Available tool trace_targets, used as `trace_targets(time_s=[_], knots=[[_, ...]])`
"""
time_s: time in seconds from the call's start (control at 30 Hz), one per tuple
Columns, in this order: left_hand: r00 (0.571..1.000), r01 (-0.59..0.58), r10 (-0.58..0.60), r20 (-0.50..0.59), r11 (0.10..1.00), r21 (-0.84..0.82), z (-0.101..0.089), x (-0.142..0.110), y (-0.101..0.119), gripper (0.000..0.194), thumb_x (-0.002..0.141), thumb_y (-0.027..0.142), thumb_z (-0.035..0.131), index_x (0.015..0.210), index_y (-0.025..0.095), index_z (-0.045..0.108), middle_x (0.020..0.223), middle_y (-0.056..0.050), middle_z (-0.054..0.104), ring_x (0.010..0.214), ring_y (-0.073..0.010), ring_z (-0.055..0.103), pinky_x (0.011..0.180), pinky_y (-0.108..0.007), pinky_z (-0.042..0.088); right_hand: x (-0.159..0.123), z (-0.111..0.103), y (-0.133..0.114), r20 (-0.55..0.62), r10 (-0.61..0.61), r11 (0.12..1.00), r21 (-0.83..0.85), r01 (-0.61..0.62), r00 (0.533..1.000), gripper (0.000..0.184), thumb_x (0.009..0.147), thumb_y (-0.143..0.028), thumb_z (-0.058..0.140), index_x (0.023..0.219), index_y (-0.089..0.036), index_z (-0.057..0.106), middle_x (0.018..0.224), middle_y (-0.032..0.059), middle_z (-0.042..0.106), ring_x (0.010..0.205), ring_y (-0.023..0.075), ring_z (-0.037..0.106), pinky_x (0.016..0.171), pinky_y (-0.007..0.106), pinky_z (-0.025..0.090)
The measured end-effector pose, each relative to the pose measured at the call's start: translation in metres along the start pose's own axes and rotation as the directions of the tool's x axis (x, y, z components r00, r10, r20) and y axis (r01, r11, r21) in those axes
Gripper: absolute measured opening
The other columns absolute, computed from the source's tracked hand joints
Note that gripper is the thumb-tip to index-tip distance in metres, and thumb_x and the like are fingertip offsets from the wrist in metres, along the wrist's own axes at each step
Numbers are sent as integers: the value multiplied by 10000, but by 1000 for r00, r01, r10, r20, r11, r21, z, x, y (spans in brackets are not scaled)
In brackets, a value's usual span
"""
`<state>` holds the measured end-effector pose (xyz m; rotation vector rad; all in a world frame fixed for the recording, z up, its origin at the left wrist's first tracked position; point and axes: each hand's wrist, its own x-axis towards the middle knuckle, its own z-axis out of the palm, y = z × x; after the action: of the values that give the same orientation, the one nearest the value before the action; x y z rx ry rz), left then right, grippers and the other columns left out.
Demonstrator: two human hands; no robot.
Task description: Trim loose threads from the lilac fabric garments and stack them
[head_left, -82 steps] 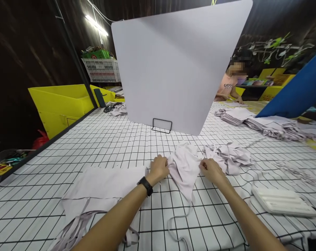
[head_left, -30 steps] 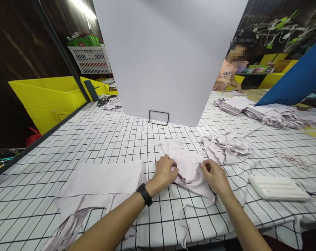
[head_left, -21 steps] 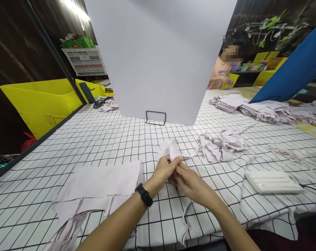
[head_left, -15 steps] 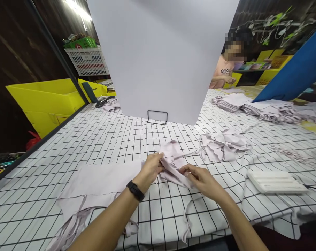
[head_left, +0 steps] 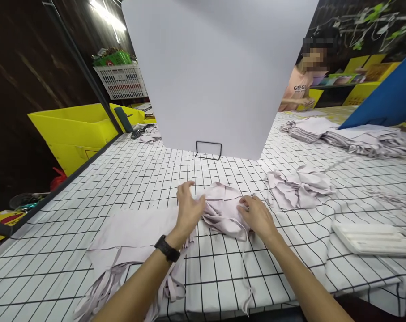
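A crumpled pale pink cloth piece (head_left: pixel 223 212) lies on the table between my hands, with a thin cloth strip trailing from it toward the front edge. My left hand (head_left: pixel 189 208), with a black band on its wrist, is spread at the cloth's left edge, thumb and fingers apart. At the right edge, my right hand (head_left: pixel 258 217) has bent fingers closed on the cloth; the fingertips are partly hidden. Left of my hands lies a flat stack of pale pink cloth pieces (head_left: pixel 135 230) with strips hanging toward me. A loose heap of similar pieces (head_left: pixel 298 188) sits to the right.
Upright behind the cloth stands a large white board (head_left: pixel 212 80) in a black wire stand (head_left: pixel 208 150). A white ridged device (head_left: pixel 373 239) rests at right. Further back are cloth stacks (head_left: pixel 344 136), a blue panel (head_left: pixel 384 96), a co-worker (head_left: pixel 297 89) and a yellow bin (head_left: pixel 71 132).
My left hand has let go of the cloth and opened to its left. The cloth now lies flatter and wider. My right hand has shifted slightly up along its edge. The view has turned slightly left.
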<state>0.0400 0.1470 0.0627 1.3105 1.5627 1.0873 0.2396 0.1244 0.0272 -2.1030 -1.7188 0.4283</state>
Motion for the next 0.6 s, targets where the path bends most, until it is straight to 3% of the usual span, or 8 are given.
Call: trace_targets(time_s=[0.07, 0.13, 0.17, 0.27, 0.37, 0.47, 0.6], knots=[[946, -288, 207, 250, 891, 351, 7, -2, 0, 155, 878, 133, 583, 1005, 201, 642, 1147, -86, 654, 1131, -248, 590, 942, -354, 485, 6, 0, 0, -8, 12, 1000, -28, -13, 1000, 118, 944, -239, 566, 1004, -200, 660, 1035, 99, 634, 902, 235, 650, 671, 306, 437], [859, -428, 198, 472, 783, 451, 19, -2, 0, 103, 875, 159, 580, 839, 199, 668, 912, -59, 690, 948, -241, 638, 832, -342, 506, 14, -1, 0, -2, 11, 999, -50, -11, 1000, 95, 946, -256, 596, 948, -195, 668, 1028, 93, 644, 941, 236, 642, 695, 313, 454], [840, -441, 178, 512, 774, 455, 25, -1, 0, 104, 868, 170, 596, 797, 197, 667, 863, -57, 688, 916, -245, 640, 817, -348, 503, 18, -2, -1, 7, 2, 998, -61, -2, 1000, 95, 942, -265, 620, 919, -187, 669, 1014, 83, 651, 956, 233, 638, 717, 320, 468], [866, -415, 156, 474, 752, 512, 40, 7, 2, 34, 821, 164, 659, 789, 172, 650, 1023, -126, 687, 1104, -335, 580, 936, -466, 453, 24, -4, -1, 38, -44, 995, -92, 47, 998, 113, 936, -264, 668, 888, -162, 660, 979, 38, 666, 938, 204, 635, 787, 348, 506], [907, -347, 132, 400, 771, 534, 45, 16, 3, 108, 753, 76, 676, 747, 162, 612, 1144, -164, 659, 1221, -390, 501, 1009, -568, 368, 22, -5, -3, 55, -94, 988, -115, 100, 994, 86, 958, -172, 607, 902, -151, 668, 985, 54, 664, 959, 210, 631, 805, 353, 504], [930, -270, 105, 351, 844, 464, 42, 25, 2, 209, 711, 11, 646, 625, 171, 541, 965, -129, 686, 1138, -360, 555, 991, -529, 377, 16, -2, -10, 76, -155, 981, -109, 163, 985, 103, 950, -176, 596, 951, -161, 698, 1008, 99, 657, 1033, 256, 615, 797, 339, 484], [951, -143, 67, 302, 961, 236, 30, 34, 5, 176, 773, 96, 634, 642, 184, 555, 738, -57, 650, 803, -235, 618, 797, -369, 455, 13, 3, -16, 110, -227, 968, -85, 237, 968, 47, 900, -154, 662, 926, -165, 699, 984, 82, 674, 1014, 250, 620, 829, 342, 479]])
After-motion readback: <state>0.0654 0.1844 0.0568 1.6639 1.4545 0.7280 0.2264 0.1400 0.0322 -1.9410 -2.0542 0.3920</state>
